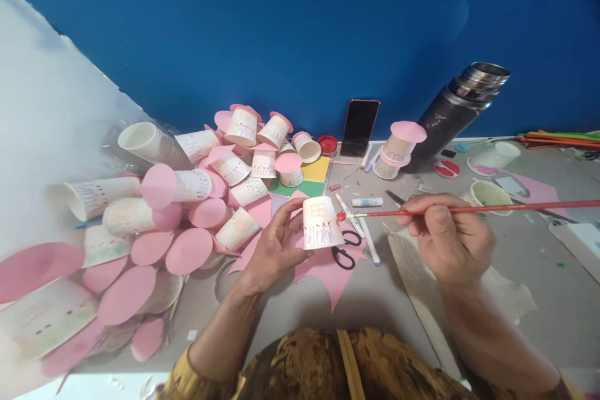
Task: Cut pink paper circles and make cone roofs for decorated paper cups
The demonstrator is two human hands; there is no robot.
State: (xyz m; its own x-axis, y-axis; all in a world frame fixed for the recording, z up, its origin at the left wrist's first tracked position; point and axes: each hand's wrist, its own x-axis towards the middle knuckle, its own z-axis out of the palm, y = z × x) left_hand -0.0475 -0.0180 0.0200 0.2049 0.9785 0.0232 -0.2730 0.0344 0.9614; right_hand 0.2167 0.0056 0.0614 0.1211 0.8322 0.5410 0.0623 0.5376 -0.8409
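My left hand (pixel 274 247) grips a small white paper cup (pixel 321 223), turned upside down, with painted marks near its rim. My right hand (pixel 445 234) pinches a long red paintbrush (pixel 473 208) whose red tip touches the cup's right side. Both hands are over a table (pixel 384 300), above a piece of pink paper (pixel 334 274) and black-handled scissors (pixel 345 250).
A big heap of decorated cups with pink round tops (pixel 201 200) fills the left. A phone (pixel 359 127) leans on the blue wall beside a dark flask (pixel 452 112). Markers (pixel 368 234), a glue stick (pixel 367 202), paint cups (pixel 490 192) and coloured sticks (pixel 560 137) lie to the right.
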